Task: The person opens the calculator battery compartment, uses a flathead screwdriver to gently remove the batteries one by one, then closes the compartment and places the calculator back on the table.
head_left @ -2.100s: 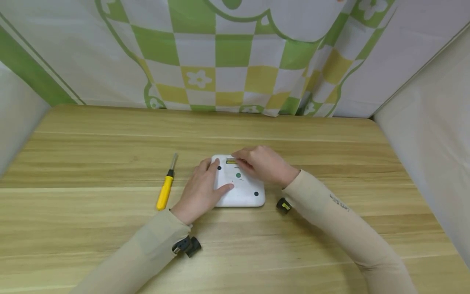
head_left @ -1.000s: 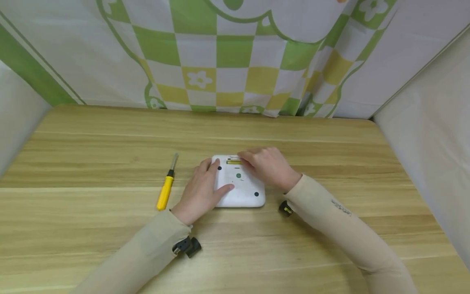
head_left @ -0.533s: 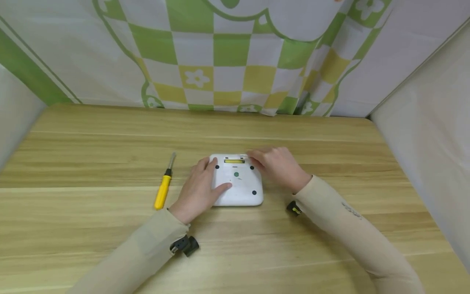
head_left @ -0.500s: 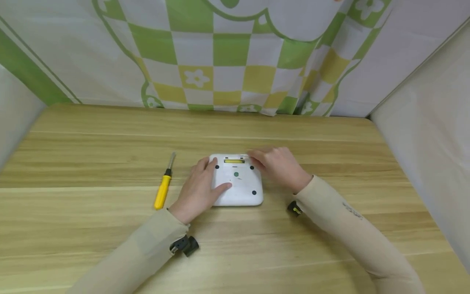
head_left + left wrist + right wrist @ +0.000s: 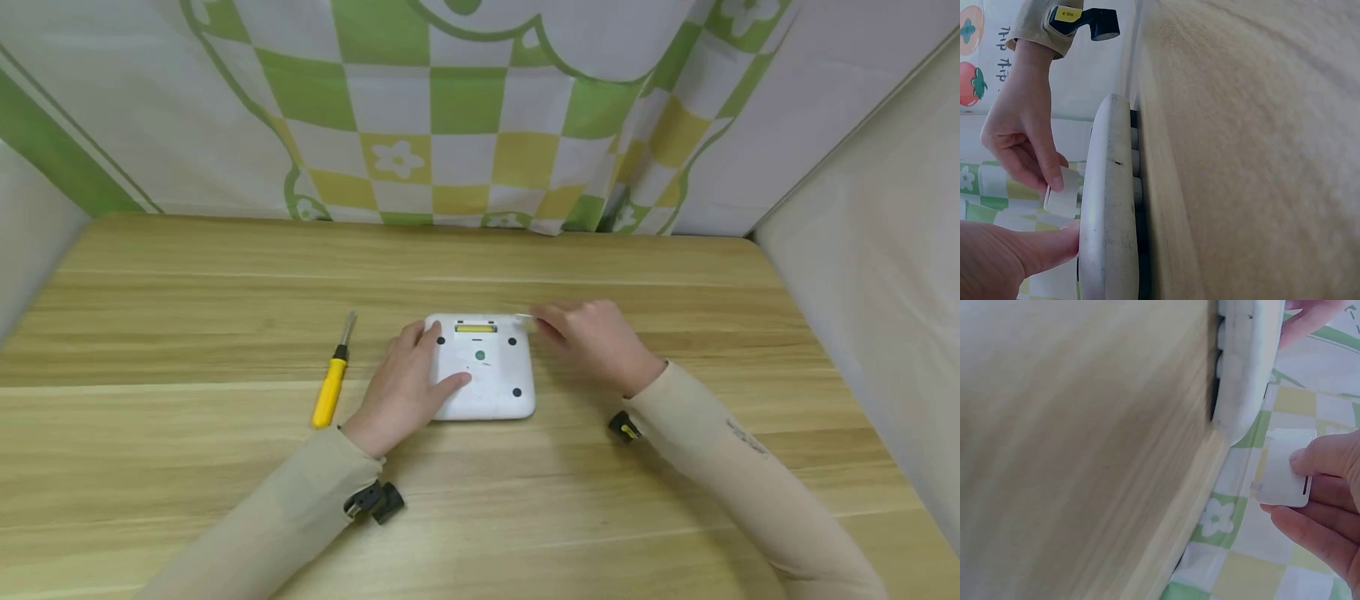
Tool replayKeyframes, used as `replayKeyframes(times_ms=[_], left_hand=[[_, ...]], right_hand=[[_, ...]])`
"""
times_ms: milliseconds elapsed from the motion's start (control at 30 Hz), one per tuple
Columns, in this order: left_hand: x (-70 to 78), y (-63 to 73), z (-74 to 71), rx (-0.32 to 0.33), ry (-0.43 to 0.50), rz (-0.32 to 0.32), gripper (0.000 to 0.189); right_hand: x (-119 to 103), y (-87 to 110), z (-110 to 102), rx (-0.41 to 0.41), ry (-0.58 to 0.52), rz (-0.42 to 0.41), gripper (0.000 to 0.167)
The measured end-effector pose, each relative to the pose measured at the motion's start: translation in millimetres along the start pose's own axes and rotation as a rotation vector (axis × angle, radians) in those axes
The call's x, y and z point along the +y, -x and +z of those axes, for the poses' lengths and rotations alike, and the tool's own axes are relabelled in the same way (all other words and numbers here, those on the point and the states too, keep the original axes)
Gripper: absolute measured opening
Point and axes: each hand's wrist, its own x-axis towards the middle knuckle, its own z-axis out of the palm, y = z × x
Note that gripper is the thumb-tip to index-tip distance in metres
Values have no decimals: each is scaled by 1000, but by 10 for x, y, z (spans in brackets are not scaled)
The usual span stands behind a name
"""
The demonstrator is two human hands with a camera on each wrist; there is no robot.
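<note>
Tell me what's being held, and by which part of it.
The right hand pinches the small white cover by the edge with the dark slit. The left hand rests on the white device.

Smooth plastic device (image 5: 491,379), wood-grain table (image 5: 495,517).

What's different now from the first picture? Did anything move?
The right hand moved right, off the back of the white calculator, pinching the small white battery cover. The yellow battery, partly hidden at first, now shows along its whole length. The left hand still rests on the calculator, and the yellow-handled screwdriver still lies on the table.
</note>
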Motion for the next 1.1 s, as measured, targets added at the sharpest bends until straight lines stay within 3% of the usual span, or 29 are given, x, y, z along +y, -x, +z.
replayKeyframes(times_ms=[400,700,1100], left_hand=[[-7,4,7,6,4,6,76],[-8,6,4,-1,5,-8,76],[-3,2,2,8,6,4,76]], right_hand=[[85,174,14,1,9,24,5],[159,260,19,-93,11,89,4],[237,323,28,-144,23,130,10]])
